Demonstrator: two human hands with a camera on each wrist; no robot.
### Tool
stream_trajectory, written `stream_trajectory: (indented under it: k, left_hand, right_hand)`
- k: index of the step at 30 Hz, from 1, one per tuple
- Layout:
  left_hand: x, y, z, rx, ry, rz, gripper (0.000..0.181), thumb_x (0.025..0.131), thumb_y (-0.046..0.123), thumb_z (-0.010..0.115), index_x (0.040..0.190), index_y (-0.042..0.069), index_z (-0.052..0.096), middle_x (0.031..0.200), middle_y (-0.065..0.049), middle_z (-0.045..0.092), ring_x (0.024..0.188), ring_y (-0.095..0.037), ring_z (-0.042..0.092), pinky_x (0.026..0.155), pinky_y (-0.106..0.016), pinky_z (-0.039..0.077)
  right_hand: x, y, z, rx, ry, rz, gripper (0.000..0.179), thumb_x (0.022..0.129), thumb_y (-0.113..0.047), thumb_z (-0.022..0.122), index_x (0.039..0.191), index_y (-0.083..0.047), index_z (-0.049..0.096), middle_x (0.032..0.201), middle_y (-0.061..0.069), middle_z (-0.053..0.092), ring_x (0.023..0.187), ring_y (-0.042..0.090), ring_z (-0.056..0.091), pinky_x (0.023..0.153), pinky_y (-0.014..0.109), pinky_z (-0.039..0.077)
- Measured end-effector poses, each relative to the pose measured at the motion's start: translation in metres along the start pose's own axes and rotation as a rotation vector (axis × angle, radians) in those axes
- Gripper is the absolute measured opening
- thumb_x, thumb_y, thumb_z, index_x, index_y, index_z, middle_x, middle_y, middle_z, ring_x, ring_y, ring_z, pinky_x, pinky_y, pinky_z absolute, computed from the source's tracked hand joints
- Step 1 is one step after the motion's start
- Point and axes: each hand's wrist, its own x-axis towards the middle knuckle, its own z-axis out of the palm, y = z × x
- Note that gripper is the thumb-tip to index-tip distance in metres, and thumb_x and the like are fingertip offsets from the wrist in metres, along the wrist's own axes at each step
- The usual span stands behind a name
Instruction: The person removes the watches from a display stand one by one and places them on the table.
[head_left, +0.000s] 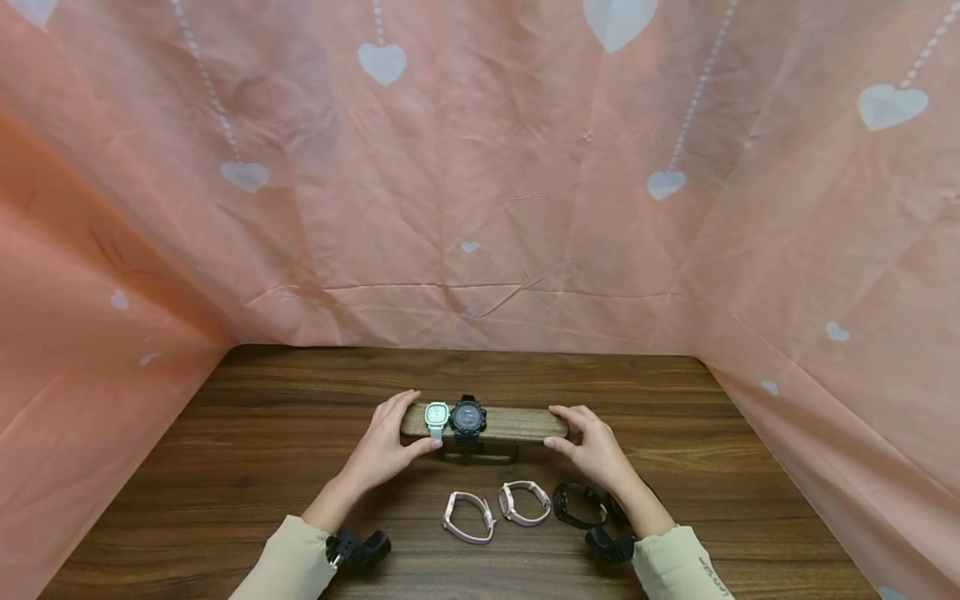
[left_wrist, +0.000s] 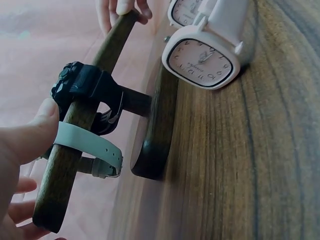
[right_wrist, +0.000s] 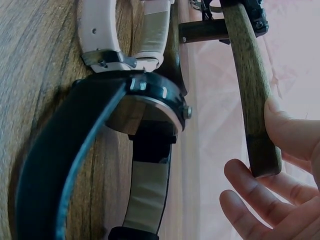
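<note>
Both hands are clamped on the wooden stand (head_left: 521,423): left hand (head_left: 384,446) on the left end of its top bar, right hand (head_left: 596,446) on the right end, thumbs near side, fingers round the far side. Stand sits mid-table, base (left_wrist: 155,145) apparently on the wood. Mint watch (head_left: 437,417) and chunky black watch (head_left: 468,417) are looped round the bar left of center, side by side. Main risk: uneven lift tilts the bar and they slide; straps look slack underneath. Load is left-heavy, so the left end would likely dip first. Left thumb is close to the mint strap, could snag it. Pulling the stand nearer could knock the left pink watch (head_left: 450,507), right pink watch (head_left: 507,501) or loose black watch (right_wrist: 157,90), all near side; the last is closest to the right forearm. Surface is a dark brown wood-grain table (head_left: 262,433), a bit glossy. Pink cloth (head_left: 480,167) with pale hearts and dotted lines hangs on the far, left and right sides, creased; nothing visible of the room past it.
</note>
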Motion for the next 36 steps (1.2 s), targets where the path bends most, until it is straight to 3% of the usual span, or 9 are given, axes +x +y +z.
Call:
stream_trajectory:
  k: [21,36]
  left_hand:
    - [0.013,-0.003,0.003,-0.104,-0.123,0.003,0.073,0.065,0.024,0.086,0.128,0.01,0.053,0.13,-0.005,0.052,0.119,-0.03,0.04,0.096,-0.047,0.034]
    - [0.013,0.003,0.011,-0.12,-0.08,-0.069,0.068,0.063,0.023,0.087,0.124,0.015,0.058,0.111,-0.001,0.057,0.105,-0.029,0.039,0.086,-0.044,0.034]
  right_hand:
    - [-0.001,-0.002,0.0,0.006,-0.006,-0.007,0.048,0.071,-0.009,0.08,0.115,-0.001,0.064,0.092,0.004,0.058,0.072,0.024,0.052,0.061,0.026,0.041]
    - [-0.001,-0.002,0.001,0.0,-0.003,-0.02,0.047,0.071,-0.009,0.08,0.114,-0.004,0.064,0.091,0.003,0.057,0.071,0.019,0.05,0.06,0.026,0.04]
